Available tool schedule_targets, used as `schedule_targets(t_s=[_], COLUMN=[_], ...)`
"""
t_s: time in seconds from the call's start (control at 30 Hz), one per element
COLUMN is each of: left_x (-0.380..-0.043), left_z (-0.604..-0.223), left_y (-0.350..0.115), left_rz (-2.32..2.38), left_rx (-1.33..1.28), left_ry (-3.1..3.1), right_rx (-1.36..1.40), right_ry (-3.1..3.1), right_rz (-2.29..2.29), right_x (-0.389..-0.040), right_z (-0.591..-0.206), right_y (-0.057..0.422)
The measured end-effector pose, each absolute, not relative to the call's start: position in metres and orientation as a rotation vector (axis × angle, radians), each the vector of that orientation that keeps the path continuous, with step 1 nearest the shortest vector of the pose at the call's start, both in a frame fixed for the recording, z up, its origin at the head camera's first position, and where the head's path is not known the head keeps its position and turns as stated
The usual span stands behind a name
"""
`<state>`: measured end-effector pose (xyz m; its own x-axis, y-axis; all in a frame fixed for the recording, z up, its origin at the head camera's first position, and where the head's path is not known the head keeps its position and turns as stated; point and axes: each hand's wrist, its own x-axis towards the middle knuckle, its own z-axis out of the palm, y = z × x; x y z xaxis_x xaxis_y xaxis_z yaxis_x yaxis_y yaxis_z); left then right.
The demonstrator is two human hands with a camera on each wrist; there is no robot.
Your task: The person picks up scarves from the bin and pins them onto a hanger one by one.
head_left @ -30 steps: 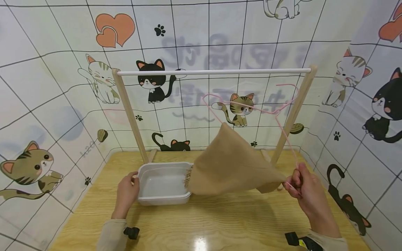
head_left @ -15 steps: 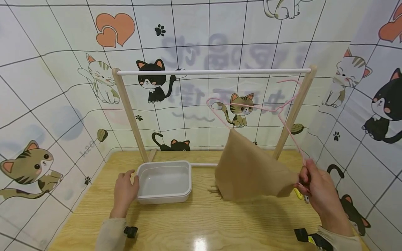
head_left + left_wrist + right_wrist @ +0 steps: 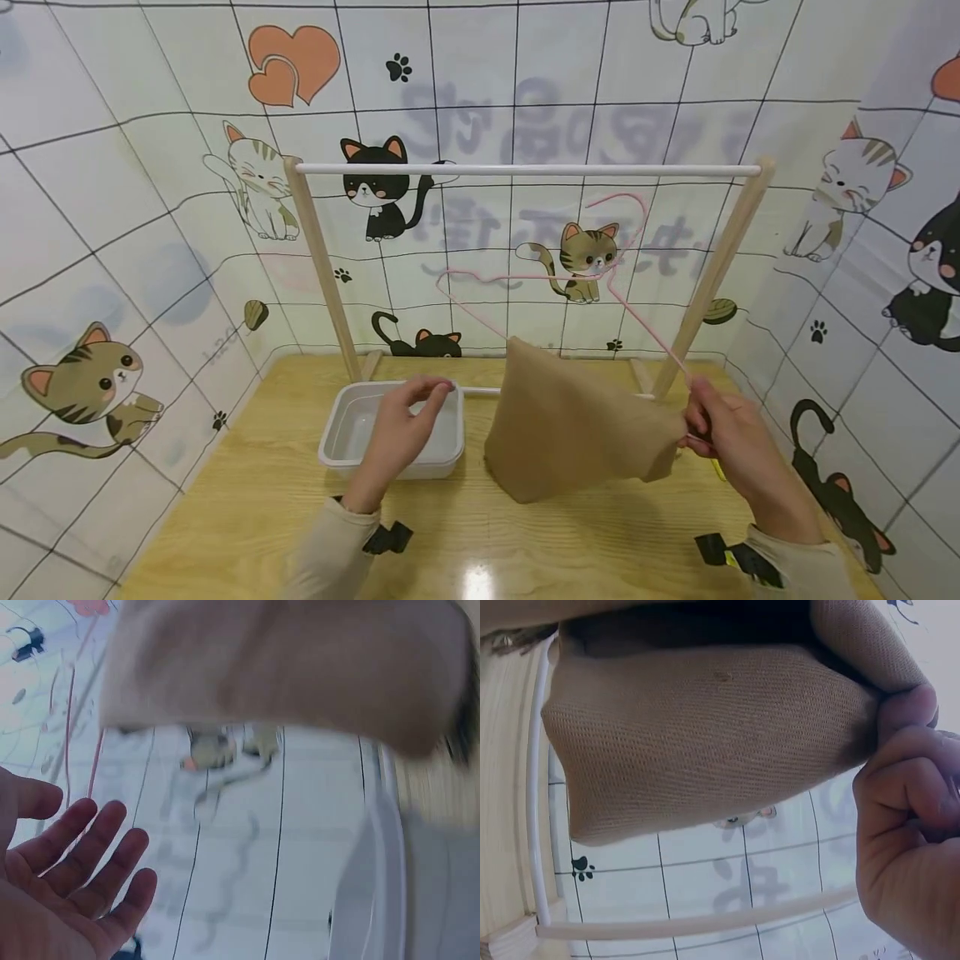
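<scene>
Brown cloth (image 3: pixel 577 429) hangs from the pink hanger (image 3: pixel 540 277), over the table (image 3: pixel 450 533), between the white tray (image 3: pixel 442 468) and the right hand (image 3: pixel 731 437). Right-hand fingers grip the hanger's corner; the left hand (image 3: pixel 405 429) has relaxed, slightly bent fingers, thumb apart.

Free gap between left hand (image 3: pixel 401 427) and brown cloth (image 3: pixel 573 429), rack (image 3: pixel 525 170) behind as obstacle.

That cloth (image 3: pixel 577 425) is tan with a fine ribbed weave, the hanger (image 3: pixel 540 277) pink, the tub (image 3: pixel 431 469) white. The white wall covering (image 3: pixel 465 67) has black gridlines, orange hearts (image 3: pixel 320 62) and cartoon cats (image 3: pixel 387 219), some striped; the tabletop (image 3: pixel 570 550) shows yellowish wood grain.
</scene>
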<state>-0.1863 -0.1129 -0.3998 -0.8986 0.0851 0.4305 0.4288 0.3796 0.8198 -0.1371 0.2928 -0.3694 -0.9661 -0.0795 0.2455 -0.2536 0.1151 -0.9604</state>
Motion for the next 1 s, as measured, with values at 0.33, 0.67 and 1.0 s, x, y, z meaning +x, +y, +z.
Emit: schedule_targets(t_s=[0.33, 0.67, 1.0], left_x=[-0.202, -0.201, -0.187], left_z=[-0.401, -0.415, -0.401], left_y=[-0.064, -0.066, -0.07], left_rz=[-2.012, -2.105, -2.226], left_rx=[-0.499, -0.53, -0.406], left_ry=[-2.304, -2.337, -2.236], right_rx=[0.409, 0.443, 0.401], right_ry=[-2.366, -2.464, -2.52], right_rz=[1.895, 1.791, 1.687], right_x=[-0.151, -0.158, -0.162], right_z=[-0.361, -0.363, -0.365], right_y=[0.277, 0.268, 0.259])
